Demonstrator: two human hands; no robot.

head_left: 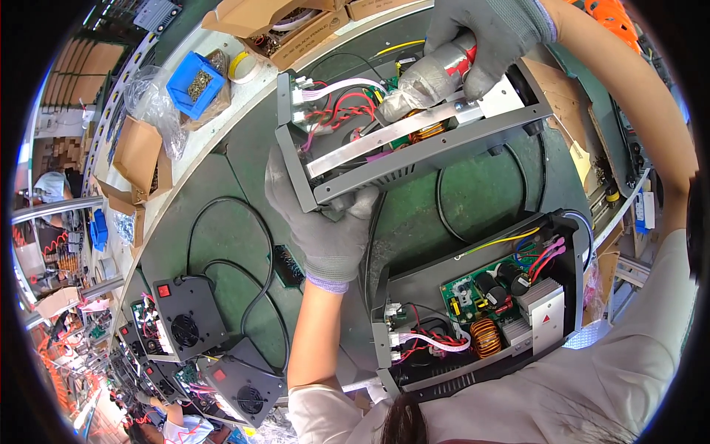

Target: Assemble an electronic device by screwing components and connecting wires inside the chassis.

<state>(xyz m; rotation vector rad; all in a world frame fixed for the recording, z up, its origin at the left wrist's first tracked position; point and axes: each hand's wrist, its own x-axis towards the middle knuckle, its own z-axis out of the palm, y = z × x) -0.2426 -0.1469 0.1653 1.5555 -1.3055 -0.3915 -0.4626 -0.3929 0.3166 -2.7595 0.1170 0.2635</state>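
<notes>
My left hand [318, 222], in a grey glove, grips the lower left corner of a dark metal housing [436, 152], which sits tilted on the green bench. Inside the housing are a silver metal bar [384, 138], red and white wires [344, 103] and a copper coil [429, 127]. Above it, my gloved right hand [484, 52] is closed around a silver-and-red taped power tool [429, 78], its kind not fully clear. The tool lies over the housing's interior; its working tip is hidden.
Nearer me stands a second open housing [473, 370] with a circuit board [481, 292]. Black cables [259, 303] loop over the green turntable-like bench [244, 163]. A blue bin of screws [196, 85] and cardboard boxes [140, 159] line the far left; more units [188, 318] stand near left, by another person.
</notes>
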